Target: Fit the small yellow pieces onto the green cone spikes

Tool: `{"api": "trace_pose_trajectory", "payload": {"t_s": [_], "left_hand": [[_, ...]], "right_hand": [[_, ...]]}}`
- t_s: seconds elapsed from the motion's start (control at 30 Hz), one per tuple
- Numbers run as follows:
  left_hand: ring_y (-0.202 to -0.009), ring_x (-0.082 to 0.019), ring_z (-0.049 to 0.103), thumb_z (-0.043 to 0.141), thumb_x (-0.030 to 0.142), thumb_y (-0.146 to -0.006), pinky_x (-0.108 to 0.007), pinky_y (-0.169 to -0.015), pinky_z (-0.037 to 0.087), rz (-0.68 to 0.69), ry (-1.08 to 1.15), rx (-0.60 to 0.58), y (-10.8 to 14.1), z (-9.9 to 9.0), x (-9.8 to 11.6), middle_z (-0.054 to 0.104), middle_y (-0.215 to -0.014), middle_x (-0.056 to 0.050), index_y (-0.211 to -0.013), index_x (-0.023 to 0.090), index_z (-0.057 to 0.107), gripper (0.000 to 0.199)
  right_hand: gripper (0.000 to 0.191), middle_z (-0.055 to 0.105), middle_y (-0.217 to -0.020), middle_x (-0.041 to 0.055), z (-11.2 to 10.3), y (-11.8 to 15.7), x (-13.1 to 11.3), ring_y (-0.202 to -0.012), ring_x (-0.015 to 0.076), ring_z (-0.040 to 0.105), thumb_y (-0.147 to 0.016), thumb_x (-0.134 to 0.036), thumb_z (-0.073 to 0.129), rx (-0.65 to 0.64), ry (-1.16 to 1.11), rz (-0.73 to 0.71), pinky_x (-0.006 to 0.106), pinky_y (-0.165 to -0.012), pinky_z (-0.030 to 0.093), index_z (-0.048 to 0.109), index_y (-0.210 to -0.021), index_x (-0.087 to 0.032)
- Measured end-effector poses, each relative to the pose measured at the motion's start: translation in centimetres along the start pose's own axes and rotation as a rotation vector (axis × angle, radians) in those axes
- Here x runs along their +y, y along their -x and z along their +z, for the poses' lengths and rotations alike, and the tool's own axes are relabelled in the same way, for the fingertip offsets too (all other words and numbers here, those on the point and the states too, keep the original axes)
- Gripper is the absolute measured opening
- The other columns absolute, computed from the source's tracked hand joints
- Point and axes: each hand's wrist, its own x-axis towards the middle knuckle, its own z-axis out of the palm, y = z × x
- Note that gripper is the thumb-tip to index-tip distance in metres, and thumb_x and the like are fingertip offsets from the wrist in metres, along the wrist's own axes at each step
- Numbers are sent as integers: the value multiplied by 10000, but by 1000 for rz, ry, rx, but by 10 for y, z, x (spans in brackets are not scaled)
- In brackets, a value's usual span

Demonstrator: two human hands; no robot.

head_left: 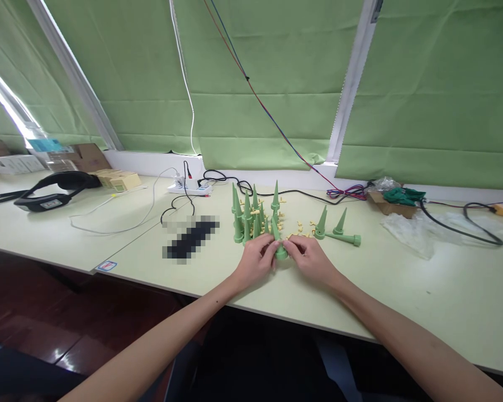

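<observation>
The green cone (280,252) is near the front edge of the table (402,279), between the two hands, with its point upward and slightly tilted; whether its thick end rests on the table, I cannot tell. The left hand (256,260) grips this cone from the side with its fingers. The fingers of the right hand (312,260) are brought to the other side of the cone, near the thick end, but I cannot tell whether they are closed on some small piece. For doing this fitting work well, as I judge, the left hand should hold the cone firmly and low, so that it does not turn, while the right fingers should press straight and not at an angle. The standing cones (237,229) are close behind, some with small yellow parts at their sides, so elbows and knuckles should move little, otherwise one may fall. The loose yellow pieces (300,225) lie within easy reach beyond the right hand, and it is better not to scatter them.
</observation>
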Motion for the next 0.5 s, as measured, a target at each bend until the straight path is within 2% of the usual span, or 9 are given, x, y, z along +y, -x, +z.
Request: {"api": "trace_pose_trajectory", "payload": {"t_s": [0.2,0.5], "left_hand": [[-497,-109,479,401,386,-985,-240,-545,396,-35,92,-21,1,0,0,489,-488,31,-634,181,464,411],[-506,-106,479,380,411,-992,-236,-553,400,-23,95,-54,1,-2,0,504,-509,21,-614,171,472,457]], "right_hand": [[422,307,-570,-44,1,1,0,-543,111,293,-971,-389,422,3,88,-73,269,-536,251,295,-612,-206],[398,355,-569,-34,1,4,1,-537,116,315,-973,-333,426,6,206,-197,269,-548,262,338,-606,-206]]}}
